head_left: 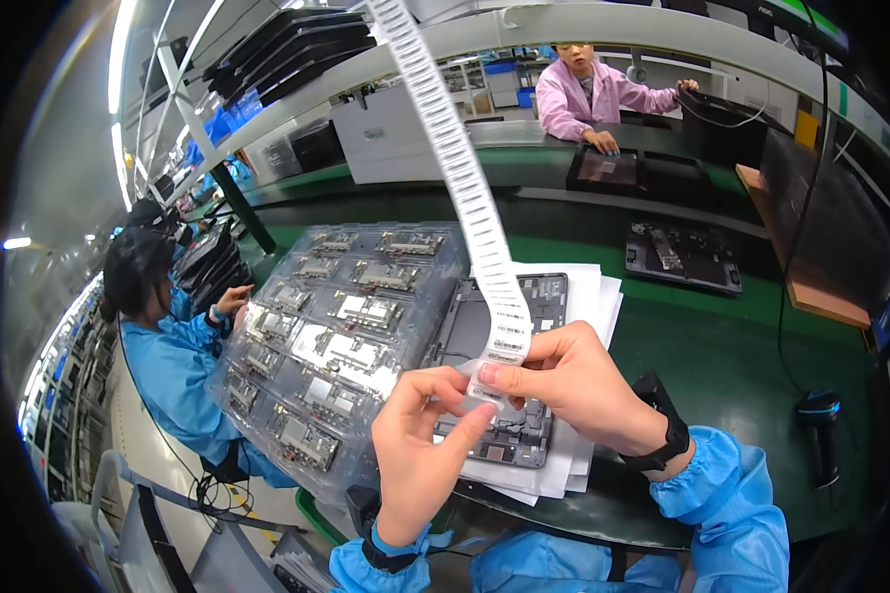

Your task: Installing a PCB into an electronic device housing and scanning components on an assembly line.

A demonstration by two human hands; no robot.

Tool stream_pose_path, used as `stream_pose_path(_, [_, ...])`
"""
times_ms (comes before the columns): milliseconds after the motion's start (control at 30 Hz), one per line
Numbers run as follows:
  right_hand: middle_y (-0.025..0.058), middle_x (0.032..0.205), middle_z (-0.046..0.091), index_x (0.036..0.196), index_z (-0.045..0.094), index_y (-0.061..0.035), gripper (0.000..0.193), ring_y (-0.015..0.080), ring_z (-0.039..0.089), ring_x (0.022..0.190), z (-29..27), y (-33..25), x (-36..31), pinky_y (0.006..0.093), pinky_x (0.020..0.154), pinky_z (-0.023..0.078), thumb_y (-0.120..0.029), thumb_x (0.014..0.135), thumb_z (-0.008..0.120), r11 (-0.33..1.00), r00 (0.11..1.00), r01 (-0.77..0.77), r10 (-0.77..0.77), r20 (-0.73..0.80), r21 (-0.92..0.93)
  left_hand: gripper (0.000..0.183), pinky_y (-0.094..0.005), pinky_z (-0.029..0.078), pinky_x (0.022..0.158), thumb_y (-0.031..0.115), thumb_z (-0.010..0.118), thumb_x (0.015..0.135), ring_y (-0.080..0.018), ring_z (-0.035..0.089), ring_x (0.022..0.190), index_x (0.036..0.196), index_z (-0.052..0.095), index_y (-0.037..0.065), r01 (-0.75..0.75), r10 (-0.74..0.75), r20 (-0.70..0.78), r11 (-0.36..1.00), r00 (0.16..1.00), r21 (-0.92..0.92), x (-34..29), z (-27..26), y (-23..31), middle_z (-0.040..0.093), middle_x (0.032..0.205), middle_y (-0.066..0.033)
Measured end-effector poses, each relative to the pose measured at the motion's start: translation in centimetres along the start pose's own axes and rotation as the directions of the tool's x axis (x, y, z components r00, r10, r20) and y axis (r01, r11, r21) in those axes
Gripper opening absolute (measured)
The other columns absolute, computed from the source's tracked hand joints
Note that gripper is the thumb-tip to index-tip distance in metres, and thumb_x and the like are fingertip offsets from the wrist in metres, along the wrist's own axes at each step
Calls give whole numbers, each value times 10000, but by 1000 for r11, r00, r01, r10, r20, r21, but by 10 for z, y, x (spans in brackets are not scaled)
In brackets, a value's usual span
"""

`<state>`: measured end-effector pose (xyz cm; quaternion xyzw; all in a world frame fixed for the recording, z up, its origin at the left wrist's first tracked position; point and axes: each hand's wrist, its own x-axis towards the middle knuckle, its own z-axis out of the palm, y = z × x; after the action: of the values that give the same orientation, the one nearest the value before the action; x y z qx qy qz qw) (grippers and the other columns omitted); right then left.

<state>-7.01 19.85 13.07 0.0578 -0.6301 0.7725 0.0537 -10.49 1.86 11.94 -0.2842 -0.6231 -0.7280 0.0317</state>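
Note:
A long strip of white barcode labels [460,168] hangs down from the top of the view. My right hand [588,385] pinches its lower end between thumb and fingers. On the other side of that end, my left hand [420,450] has its thumb and fingertips closed on the strip's edge. Below both hands lies a dark grey device housing [549,296], partly covered by the strip and my fingers. White paper sheets [603,296] are stacked under the housing. Left of it, a clear plastic tray [430,259] holds several circuit boards [311,440].
On the right are a black handheld scanner [819,435] and its hanging cable. Farther back on the green bench [682,336] lies an open device shell [680,259]. One person in pink [613,99] works across the bench; another in blue [173,366] sits at left.

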Motion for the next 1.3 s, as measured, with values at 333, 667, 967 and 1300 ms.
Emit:
stream_pose_path(333, [0,681,631,729,564,-26,297,27,535,574,4,-6,-10,184,504,402,-147,874,794,965,955,171,-212,-205,-200,216,-265,490,812,-156,660,829,-131,607,905,1032,664,-79,23,-26,221,1000,975,16,6,-7,9,638,1021,-103])
stream_pose_path(667, [56,845,666,920,736,-9,122,88,600,622,4,-17,-27,230,529,463,-47,812,778,754,875,454,-477,79,-475,65,-277,486,677,-30,711,862,-155,608,752,920,683,-30,-179,111,240,943,964,281,7,-11,10,646,864,-91])
stream_pose_path(967, [86,740,675,895,727,34,78,115,605,595,-13,-50,-63,244,540,466,25,818,730,605,750,497,-660,-42,-622,260,-374,487,823,-1,796,753,-262,605,901,984,681,-34,-305,279,166,593,946,745,-5,4,25,622,981,-127])
stream_pose_path(1300, [77,864,685,1065,665,51,221,130,654,752,-146,-106,-321,249,674,514,-51,874,709,574,266,-430,-657,-705,-697,243,-398,531,828,-45,748,806,-333,633,1000,1045,704,-44,-561,193,553,527,810,638,-53,-16,1,676,1068,-183])
